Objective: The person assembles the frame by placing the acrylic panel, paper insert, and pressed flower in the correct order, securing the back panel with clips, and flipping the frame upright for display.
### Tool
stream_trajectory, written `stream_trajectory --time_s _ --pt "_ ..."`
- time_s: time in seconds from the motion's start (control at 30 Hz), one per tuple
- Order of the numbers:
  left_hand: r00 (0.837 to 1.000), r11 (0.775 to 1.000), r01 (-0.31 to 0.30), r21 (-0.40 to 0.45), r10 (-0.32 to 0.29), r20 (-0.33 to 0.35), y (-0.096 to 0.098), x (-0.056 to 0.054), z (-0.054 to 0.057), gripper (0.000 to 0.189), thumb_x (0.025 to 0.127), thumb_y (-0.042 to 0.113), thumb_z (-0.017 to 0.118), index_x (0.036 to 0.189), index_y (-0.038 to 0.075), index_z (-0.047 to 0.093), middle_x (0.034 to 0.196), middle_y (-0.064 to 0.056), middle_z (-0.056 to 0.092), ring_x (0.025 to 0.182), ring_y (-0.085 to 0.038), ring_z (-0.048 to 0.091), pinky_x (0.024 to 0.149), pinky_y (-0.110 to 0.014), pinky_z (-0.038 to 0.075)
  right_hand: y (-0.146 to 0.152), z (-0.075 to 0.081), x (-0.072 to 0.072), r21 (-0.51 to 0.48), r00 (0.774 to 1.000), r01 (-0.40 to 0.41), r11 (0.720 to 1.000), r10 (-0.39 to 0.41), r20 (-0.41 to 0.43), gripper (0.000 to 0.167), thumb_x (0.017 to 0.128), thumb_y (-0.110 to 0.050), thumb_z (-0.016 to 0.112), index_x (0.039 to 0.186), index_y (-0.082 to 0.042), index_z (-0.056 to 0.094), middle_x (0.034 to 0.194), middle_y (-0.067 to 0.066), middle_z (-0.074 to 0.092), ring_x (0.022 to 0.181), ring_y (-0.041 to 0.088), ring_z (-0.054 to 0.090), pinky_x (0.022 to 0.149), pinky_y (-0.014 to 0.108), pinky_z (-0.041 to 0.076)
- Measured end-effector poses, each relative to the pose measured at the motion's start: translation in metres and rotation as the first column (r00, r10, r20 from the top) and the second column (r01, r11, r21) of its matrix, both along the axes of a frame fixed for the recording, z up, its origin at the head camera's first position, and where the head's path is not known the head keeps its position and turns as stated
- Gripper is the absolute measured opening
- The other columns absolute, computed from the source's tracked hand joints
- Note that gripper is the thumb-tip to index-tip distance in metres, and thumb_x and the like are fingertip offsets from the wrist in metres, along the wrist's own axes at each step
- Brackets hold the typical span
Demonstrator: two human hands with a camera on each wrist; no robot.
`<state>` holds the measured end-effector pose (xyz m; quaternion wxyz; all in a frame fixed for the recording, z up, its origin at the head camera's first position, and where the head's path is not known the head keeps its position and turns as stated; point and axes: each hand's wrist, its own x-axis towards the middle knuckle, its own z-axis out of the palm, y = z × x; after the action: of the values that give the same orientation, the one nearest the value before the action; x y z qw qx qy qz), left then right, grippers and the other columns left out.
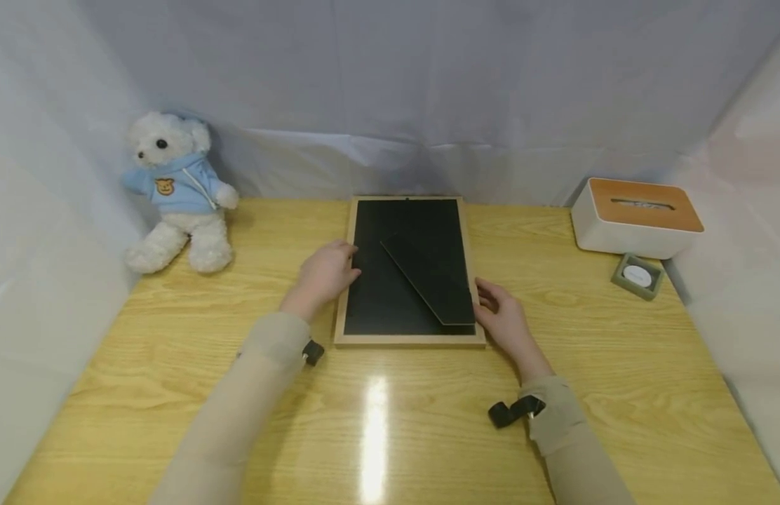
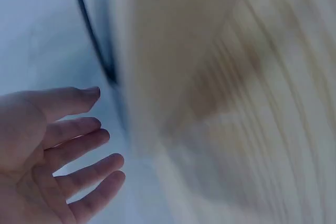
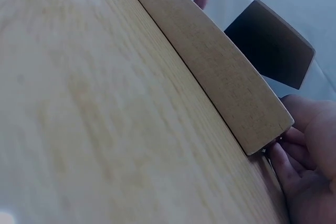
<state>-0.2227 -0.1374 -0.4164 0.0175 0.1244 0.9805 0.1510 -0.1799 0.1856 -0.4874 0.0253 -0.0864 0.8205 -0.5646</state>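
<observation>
A picture frame (image 1: 405,341) with a light wooden border and a black back lies face down on the table. Its black stand leg (image 1: 437,287) is tilted up from the backing, and in the right wrist view that leg (image 3: 270,43) rises past the border. At the frame's left edge, my left hand (image 1: 327,270) has its fingers extended and spread; the left wrist view shows this hand (image 2: 63,156) holding nothing. My right hand (image 1: 505,319) is at the right edge near the lower corner. Seen from the right wrist, its fingers (image 3: 286,169) curl about the wooden border, gripping it.
On the left sits a white plush bear (image 1: 182,193) in a blue hoodie. At the back right stands a white tissue box (image 1: 630,235) with a wooden lid, and in front of it a small green square dish (image 1: 631,286) holding a white oval piece.
</observation>
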Motion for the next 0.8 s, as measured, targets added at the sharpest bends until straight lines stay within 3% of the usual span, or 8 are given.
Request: stream_trajectory --time_s 0.13,0.27,0.4,0.57,0.67,0.8 --pt "0.994 0.99 0.107 0.095 -0.105 -0.026 0.023 0.02 0.007 0.035 0.091 0.019 0.066 0.121 0.001 0.062 0.122 -0.015 0.059 0.113 -0.031 0.055 0.098 -0.043 0.044 0.0 -0.001 0.0 -0.008 1.0 -0.003 1.0 0.002 -0.007 0.05 0.092 -0.002 0.061 0.138 0.006 0.043 0.133 0.025 0.05 0.118 0.035 0.054 0.097 0.038 0.046" --pt "0.971 0.935 0.225 0.274 -0.239 0.017 0.047 0.043 0.001 0.02 0.09 0.017 0.068 0.106 0.006 0.069 0.103 -0.006 0.065 0.095 -0.019 0.061 0.084 -0.033 0.051 0.0 -0.001 -0.001 -0.01 0.999 -0.011 1.0 0.01 -0.032 0.05 0.092 -0.002 0.061 0.138 0.007 0.043 0.132 0.026 0.05 0.117 0.036 0.054 0.097 0.037 0.046" --pt "0.954 0.899 0.245 0.362 -0.29 0.073 0.061 0.057 -0.011 0.018 0.089 0.019 0.069 0.104 0.009 0.07 0.101 -0.001 0.065 0.092 -0.013 0.061 0.08 -0.027 0.051 0.0 0.001 -0.001 -0.004 0.999 -0.013 1.0 0.013 -0.046 0.05 0.091 -0.001 0.061 0.137 0.008 0.043 0.132 0.026 0.05 0.116 0.036 0.054 0.098 0.036 0.046" --pt "0.963 0.871 0.212 0.443 -0.264 0.058 0.059 0.068 -0.024 0.021 0.088 0.018 0.07 0.108 0.01 0.069 0.108 -0.001 0.064 0.1 -0.015 0.059 0.088 -0.029 0.049 -0.001 0.001 0.002 0.048 0.998 -0.014 0.999 0.017 -0.054 0.05 0.093 -0.003 0.059 0.139 0.007 0.041 0.133 0.026 0.049 0.117 0.036 0.054 0.098 0.038 0.045" --pt "0.969 0.813 0.167 0.557 -0.24 0.06 0.053 0.073 -0.031 0.023 0.087 0.013 0.07 0.109 0.008 0.069 0.109 -0.003 0.064 0.104 -0.018 0.06 0.09 -0.028 0.049 -0.001 0.001 0.005 0.063 0.998 -0.01 0.998 0.013 -0.058 0.049 0.095 -0.005 0.056 0.14 0.006 0.041 0.134 0.026 0.049 0.118 0.036 0.053 0.099 0.04 0.045" --pt "0.97 0.701 0.074 0.709 -0.216 0.112 0.041 0.077 -0.04 0.024 0.088 0.007 0.069 0.112 0.005 0.068 0.112 -0.007 0.064 0.105 -0.021 0.061 0.089 -0.026 0.051 0.0 0.0 0.012 0.015 0.999 -0.011 1.0 0.011 -0.033 0.039 0.095 -0.004 0.056 0.132 0.005 0.051 0.14 0.022 0.045 0.122 0.036 0.049 0.102 0.044 0.041"
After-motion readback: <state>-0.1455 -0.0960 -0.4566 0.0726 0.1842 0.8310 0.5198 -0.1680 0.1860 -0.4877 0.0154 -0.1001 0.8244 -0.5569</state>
